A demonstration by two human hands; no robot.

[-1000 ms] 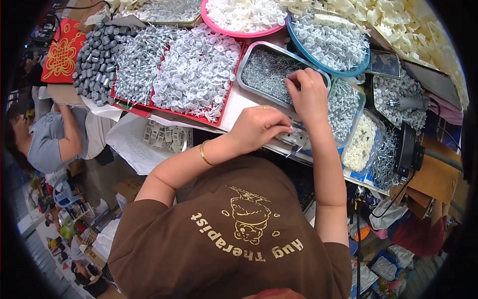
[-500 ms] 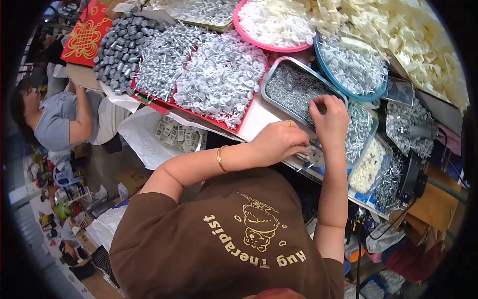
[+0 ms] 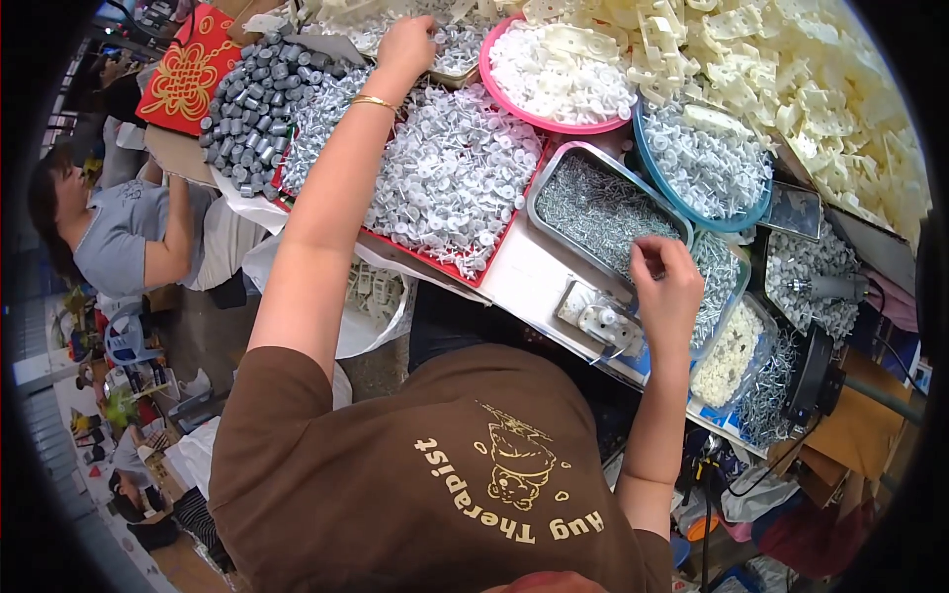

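Observation:
My left hand (image 3: 407, 49) is stretched far forward over the back tray of small metallic parts (image 3: 460, 47). Its fingers are curled together at the tips, and whatever they pinch is too small to make out. Beside the near edge of the metal tray of small screws (image 3: 598, 208), my right hand (image 3: 669, 285) is closed, thumb against fingertips; anything between them is hidden. A small metal fixture with a white plastic piece on it (image 3: 599, 322) sits at the table's front edge, left of my right hand, with neither hand touching it.
Red trays of white-headed pins (image 3: 450, 173) lie left of the screw tray, with dark grey cylinders (image 3: 247, 119) beyond. Behind stand a pink basin of white parts (image 3: 559, 74) and a blue basin (image 3: 704, 163). Cream plastic pieces (image 3: 801, 79) are heaped at back right. Someone sits at left.
My left hand has left the fixture and moved forward and left to the back tray, uncovering the fixture. My right hand has shifted slightly nearer and stays closed.

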